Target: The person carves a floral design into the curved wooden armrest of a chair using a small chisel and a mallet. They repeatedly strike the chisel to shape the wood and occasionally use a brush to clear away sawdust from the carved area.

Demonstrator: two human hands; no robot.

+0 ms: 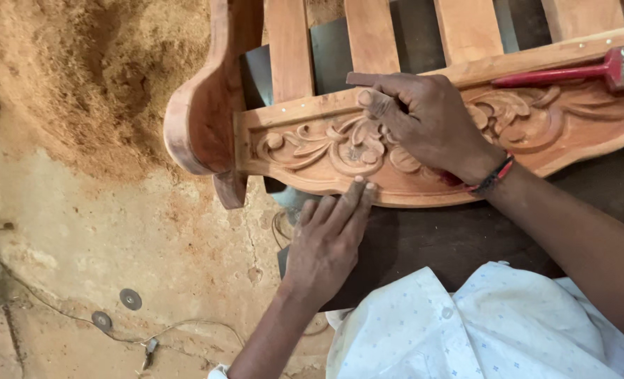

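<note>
Nearest, a pale blue-dotted shirt (494, 330) fills the lower right of the view, and from it the two arms reach up over a dark counter (452, 238). The left hand (326, 242) lies flat with its fingers stretched out and close together, the fingertips (360, 188) pressing against the lower edge of the carved wooden panel (340, 151) that rests at the counter's far side. The right hand (428, 123) sits on top of that panel, fingers curled in a pinch around a thin dark strip (368, 78), probably abrasive paper or a small tool, pressed into the carving; a red and black band (496, 175) circles the wrist. This hand covers the middle of the relief, so the pattern beneath it cannot be seen.

The panel is pale reddish-brown bare wood, cut with curling leaves and scrolls, its lower edge sweeping in a curve. At its left end it joins a rounded, curved arm piece (200, 105) that hangs past the counter's left edge. Beyond the carving, flat vertical slats (372, 35) run off toward the top. A red-handled brush (586, 70) with a metal ferrule lies on the top rail (522, 60) near the right edge.

To the left, the dusty floor (115, 231) holds a heap of sawdust (94, 77), a thin cable (80, 319) and two small round discs (130, 299).
</note>
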